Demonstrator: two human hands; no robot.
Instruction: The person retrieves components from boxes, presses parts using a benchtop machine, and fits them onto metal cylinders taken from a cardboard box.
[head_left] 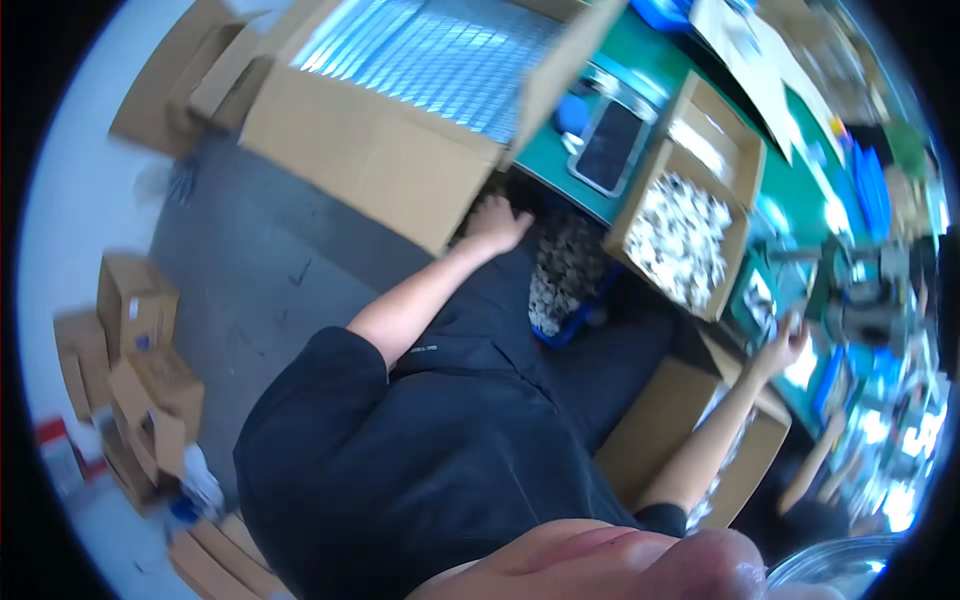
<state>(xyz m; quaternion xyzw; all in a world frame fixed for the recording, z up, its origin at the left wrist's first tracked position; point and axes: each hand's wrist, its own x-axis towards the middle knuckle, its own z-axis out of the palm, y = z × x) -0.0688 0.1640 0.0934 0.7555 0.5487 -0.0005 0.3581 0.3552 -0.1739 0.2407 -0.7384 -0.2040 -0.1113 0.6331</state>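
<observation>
My left hand (497,226) is low beside the table edge, just under the flap of a large cardboard box (360,150). Its fingers are spread, with nothing visible in them, and the hand seems to rest near my knee. My right hand (784,350) reaches to a green bench machine (850,300) on the right. The fingers of that hand are curled together, and blur hides what is between them. Between my arms, a shallow cardboard box (622,232) of small white parts (682,235) sits at the table edge.
A blue bin (552,335) of small parts is below the table edge. A phone (610,146) and a blue round thing (572,114) lie on the green table (567,180). An open carton (640,430) stands by my right arm. Cardboard boxes (150,370) line the left.
</observation>
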